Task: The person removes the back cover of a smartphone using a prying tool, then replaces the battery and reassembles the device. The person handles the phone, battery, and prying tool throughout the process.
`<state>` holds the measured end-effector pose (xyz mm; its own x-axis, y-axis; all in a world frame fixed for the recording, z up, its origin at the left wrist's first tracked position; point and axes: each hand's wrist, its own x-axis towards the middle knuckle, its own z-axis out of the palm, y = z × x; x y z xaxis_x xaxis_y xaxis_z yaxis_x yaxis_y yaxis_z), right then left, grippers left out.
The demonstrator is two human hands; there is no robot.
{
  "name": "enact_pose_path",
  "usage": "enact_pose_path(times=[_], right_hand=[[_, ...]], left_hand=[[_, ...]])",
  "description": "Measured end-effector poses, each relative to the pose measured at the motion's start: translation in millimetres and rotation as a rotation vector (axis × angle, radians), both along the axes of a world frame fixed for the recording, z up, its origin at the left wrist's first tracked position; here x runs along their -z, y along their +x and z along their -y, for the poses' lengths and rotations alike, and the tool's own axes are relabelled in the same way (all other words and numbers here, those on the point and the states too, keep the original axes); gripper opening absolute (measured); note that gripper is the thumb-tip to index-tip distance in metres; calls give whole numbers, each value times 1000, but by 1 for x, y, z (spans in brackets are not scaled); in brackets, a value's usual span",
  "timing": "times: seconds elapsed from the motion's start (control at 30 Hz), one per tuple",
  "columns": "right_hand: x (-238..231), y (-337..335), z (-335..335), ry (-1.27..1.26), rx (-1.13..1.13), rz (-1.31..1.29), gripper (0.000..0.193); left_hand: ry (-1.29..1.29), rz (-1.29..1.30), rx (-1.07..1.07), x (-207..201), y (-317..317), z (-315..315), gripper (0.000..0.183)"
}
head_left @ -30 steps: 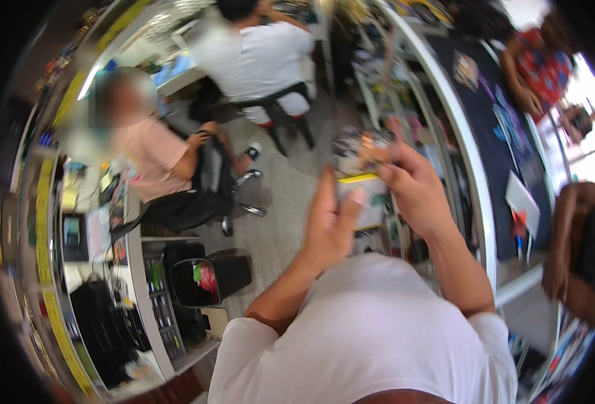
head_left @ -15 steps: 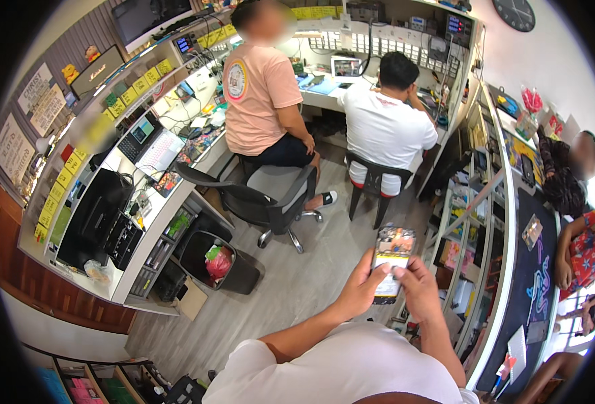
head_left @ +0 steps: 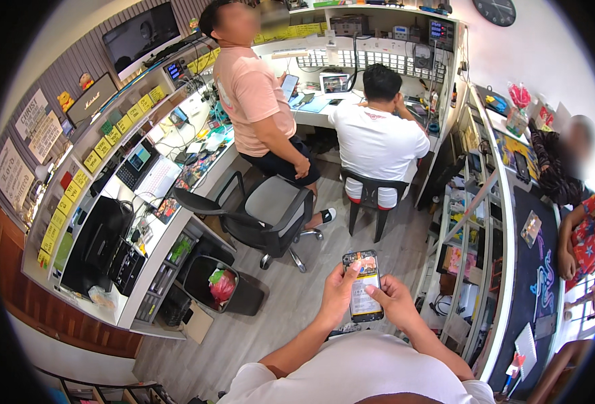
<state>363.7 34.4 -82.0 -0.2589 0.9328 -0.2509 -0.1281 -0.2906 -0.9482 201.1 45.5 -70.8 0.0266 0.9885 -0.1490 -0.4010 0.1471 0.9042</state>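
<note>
Between my hands is a smartphone (head_left: 366, 306) with its back off: a pale battery fills the lower part, and copper and dark inner parts show at the top. My left hand (head_left: 336, 296) is closed on its left edge, with the thumb lying over the upper inner parts. Gripping the right edge is my right hand (head_left: 395, 303), its thumb on the battery. The phone is held in front of my white shirt, tilted slightly. The fingers behind it are hidden.
An office chair (head_left: 270, 209) and a black bin (head_left: 243, 296) stand ahead to the left. One person (head_left: 254, 94) stands by the workbench; another (head_left: 378, 135) sits at it. A glass-sided counter (head_left: 513, 269) runs along my right, with people beyond it.
My hands and the phone have shifted left and slightly down. My left thumb has moved up over the phone's upper parts. The person in pink has turned and now stands upright, holding a phone.
</note>
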Motion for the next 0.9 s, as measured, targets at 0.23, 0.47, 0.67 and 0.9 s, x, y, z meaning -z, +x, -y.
enact_pose_path(times=[0.23, 0.47, 0.67, 0.9], right_hand=[[0, -8, -11, 14, 25, -2, 17], [-9, -26, -28, 12, -2, 58, 18], [-5, -51, -41, 21, -49, 33, 19], [2, -75, -54, -28, 26, 12, 22]], left_hand=[[8, 62, -9, 4, -7, -12, 35], [49, 51, -12, 10, -26, -26, 33], [61, 18, -39, 13, -51, -36, 34], [30, -26, 21, 7, -81, -47, 41]])
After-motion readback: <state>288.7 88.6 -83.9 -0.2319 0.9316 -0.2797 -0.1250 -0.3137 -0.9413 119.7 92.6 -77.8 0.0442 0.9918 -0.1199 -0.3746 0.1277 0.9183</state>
